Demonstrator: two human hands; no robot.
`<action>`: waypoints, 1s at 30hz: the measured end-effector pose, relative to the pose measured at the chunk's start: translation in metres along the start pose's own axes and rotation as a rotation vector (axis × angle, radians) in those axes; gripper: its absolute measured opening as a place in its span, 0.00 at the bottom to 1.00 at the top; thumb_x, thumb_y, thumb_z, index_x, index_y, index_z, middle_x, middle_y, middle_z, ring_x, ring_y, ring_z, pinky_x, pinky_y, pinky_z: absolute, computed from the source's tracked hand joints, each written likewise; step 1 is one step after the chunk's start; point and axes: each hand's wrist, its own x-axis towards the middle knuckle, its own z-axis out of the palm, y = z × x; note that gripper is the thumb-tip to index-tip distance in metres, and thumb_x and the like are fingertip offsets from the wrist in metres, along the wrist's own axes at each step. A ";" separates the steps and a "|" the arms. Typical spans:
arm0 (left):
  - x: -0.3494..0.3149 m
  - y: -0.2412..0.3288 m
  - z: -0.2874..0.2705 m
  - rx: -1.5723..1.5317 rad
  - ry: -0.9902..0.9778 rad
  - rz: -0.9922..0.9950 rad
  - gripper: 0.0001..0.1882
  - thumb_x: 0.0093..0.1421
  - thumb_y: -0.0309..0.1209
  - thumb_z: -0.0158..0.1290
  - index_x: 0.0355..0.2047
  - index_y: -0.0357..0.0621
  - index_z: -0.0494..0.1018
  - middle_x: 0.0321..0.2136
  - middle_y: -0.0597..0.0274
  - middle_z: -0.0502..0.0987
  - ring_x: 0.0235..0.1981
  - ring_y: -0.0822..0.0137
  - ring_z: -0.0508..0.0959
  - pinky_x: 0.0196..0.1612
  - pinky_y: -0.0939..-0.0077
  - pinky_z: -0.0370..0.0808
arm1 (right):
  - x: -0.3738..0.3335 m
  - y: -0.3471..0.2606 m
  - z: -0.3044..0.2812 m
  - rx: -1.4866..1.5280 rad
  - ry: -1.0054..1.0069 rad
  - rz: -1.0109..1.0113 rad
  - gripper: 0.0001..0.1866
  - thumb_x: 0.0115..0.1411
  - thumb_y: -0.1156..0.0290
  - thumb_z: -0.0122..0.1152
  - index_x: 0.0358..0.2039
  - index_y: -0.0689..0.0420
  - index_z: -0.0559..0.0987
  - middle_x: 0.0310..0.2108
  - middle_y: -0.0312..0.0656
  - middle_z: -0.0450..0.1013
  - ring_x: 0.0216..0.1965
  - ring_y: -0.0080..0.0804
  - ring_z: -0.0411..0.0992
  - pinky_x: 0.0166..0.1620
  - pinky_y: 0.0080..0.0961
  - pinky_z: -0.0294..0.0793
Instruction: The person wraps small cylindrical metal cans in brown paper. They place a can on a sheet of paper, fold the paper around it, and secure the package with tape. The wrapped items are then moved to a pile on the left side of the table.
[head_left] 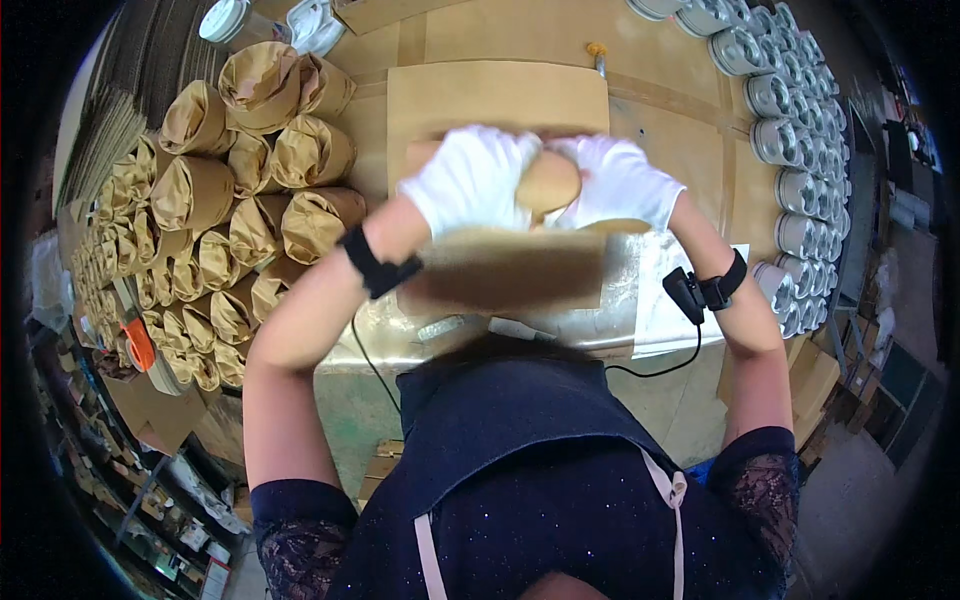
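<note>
In white gloves, my left hand (475,182) and my right hand (620,182) come together above the middle of the table. Both are closed on a piece of brown wrapping paper (550,183), which bulges in a rounded shape between them. A lower edge of the paper shows under my right hand. Motion blurs the paper and gloves, and I cannot tell whether anything is inside. Beneath my hands lies a flat brown cardboard sheet (500,85). My fingertips are mostly hidden behind the gloves and paper.
Many brown paper-wrapped bundles (310,150) crowd the left side. Stacked silvery metal rings (770,95) line the right. A white sheet (650,310) lies by the near edge, beside small whitish items (515,329). A lidded jar (230,22) and an orange-handled tool (138,343) stand left.
</note>
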 end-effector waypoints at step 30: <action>0.015 0.004 0.116 -1.265 0.963 -0.831 0.40 0.65 0.38 0.66 0.69 0.34 0.60 0.44 0.59 0.80 0.43 0.71 0.78 0.48 0.73 0.77 | 0.024 -0.011 0.065 0.208 0.902 0.261 0.24 0.56 0.73 0.63 0.54 0.58 0.83 0.31 0.51 0.80 0.35 0.54 0.80 0.42 0.46 0.82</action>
